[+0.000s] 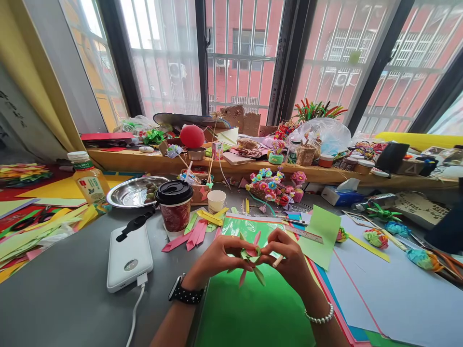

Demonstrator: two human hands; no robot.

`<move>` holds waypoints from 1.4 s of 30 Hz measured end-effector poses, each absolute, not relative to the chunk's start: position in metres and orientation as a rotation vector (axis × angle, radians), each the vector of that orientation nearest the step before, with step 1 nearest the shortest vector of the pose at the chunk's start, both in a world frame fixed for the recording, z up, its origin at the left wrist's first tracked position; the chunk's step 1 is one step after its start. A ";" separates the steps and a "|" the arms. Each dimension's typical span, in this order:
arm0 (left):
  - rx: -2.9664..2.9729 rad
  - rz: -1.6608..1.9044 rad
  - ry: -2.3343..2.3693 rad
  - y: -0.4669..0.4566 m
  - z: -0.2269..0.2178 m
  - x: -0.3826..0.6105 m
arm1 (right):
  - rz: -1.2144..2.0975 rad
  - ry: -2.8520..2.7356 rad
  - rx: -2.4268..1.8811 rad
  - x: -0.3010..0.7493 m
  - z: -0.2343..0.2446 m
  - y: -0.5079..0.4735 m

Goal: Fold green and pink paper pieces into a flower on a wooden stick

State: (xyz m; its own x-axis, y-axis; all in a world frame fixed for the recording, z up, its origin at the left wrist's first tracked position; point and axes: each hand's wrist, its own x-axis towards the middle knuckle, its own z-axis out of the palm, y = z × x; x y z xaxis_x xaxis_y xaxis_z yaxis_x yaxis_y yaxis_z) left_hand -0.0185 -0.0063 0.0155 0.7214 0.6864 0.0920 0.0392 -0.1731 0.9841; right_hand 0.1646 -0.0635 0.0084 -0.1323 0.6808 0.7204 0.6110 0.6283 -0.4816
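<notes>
Both of my hands meet over a green paper sheet (249, 313) at the table's middle front. My left hand (217, 258), with a black watch on its wrist, pinches one side of a small folded paper piece (252, 260) made of green and pink strips. My right hand (289, 260), wearing a bead bracelet, pinches the other side; a thin pale stick (278, 261) pokes out between its fingers. Loose strip ends hang below the piece.
A white power bank (129, 258) with a cable lies left. Behind it stand a lidded coffee cup (175, 205), a small paper cup (216, 200), a steel bowl (132, 193) and a juice bottle (88, 180). Loose paper strips (195, 231), a ruler (306, 234), paper flowers (271, 185) and coloured sheets crowd the table.
</notes>
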 end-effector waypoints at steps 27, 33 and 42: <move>1.778 0.606 0.588 -0.011 0.026 -0.019 | 0.193 -1.846 -1.141 0.161 0.014 -0.067; 1.954 0.649 0.591 -0.014 0.027 -0.017 | 0.199 -1.882 -1.137 0.160 0.013 -0.066; 1.874 1.195 0.711 -0.008 0.018 -0.012 | -0.143 -1.819 -1.250 0.161 0.005 -0.063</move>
